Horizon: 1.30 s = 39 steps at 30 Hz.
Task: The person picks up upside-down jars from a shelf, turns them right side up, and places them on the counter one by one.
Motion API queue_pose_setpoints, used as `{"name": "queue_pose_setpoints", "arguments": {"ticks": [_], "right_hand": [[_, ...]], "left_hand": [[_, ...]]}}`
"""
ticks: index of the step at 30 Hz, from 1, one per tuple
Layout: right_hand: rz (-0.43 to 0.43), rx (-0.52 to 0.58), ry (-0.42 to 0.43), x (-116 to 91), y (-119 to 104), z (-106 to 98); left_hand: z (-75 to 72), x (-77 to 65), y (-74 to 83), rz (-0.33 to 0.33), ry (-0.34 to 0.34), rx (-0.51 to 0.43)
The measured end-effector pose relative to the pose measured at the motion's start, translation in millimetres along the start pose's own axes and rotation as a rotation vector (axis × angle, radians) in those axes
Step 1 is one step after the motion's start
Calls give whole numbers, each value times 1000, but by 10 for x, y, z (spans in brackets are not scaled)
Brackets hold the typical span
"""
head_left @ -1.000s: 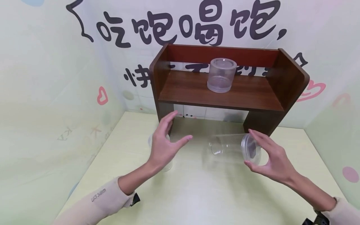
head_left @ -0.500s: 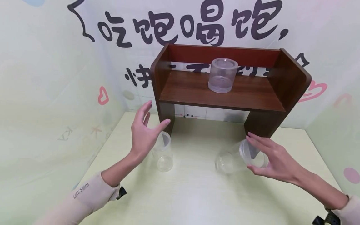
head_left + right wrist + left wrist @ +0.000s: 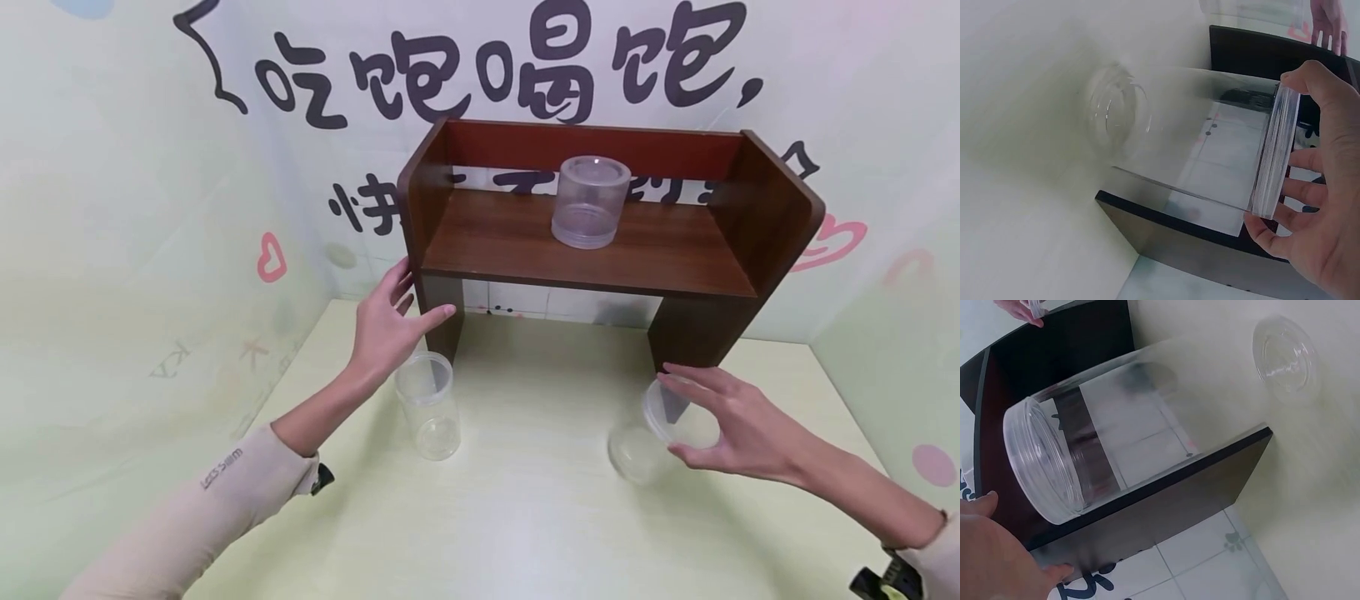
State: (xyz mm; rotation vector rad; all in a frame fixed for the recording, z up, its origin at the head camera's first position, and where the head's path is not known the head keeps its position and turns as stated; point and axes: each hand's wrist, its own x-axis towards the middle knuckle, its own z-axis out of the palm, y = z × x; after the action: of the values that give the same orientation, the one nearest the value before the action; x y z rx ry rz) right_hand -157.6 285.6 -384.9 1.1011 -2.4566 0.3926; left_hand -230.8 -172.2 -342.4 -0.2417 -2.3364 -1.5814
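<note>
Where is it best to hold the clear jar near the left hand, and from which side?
Probably take the clear jar by its ridged top, coming from above: it stands upright on the table, and the brown shelf panel is close behind.

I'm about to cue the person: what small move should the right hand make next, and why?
Probably ease the tall clear plastic jar down flat on the pale yellowish tabletop: the right hand holds it by its rim, and its base looks close to that surface, though contact is unclear.
</note>
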Motion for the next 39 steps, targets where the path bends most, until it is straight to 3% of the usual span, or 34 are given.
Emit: {"name": "queue_pose_setpoints", "arguments": {"ticks": [8,24,32,39], "right_hand": [[41,-32,-62,-102,46,-6],[93,-69,-116,-217,105,-81],[150,-121,-170,-200,54,-164],[99,-157,-110,-76,-33,-344]], "left_hand": [[14,65,-45,-9,26,13],[67,33,-128,89,157,-39],[95,38,-164,122,191,-48],[113,40,-171,145,212,-20]]}}
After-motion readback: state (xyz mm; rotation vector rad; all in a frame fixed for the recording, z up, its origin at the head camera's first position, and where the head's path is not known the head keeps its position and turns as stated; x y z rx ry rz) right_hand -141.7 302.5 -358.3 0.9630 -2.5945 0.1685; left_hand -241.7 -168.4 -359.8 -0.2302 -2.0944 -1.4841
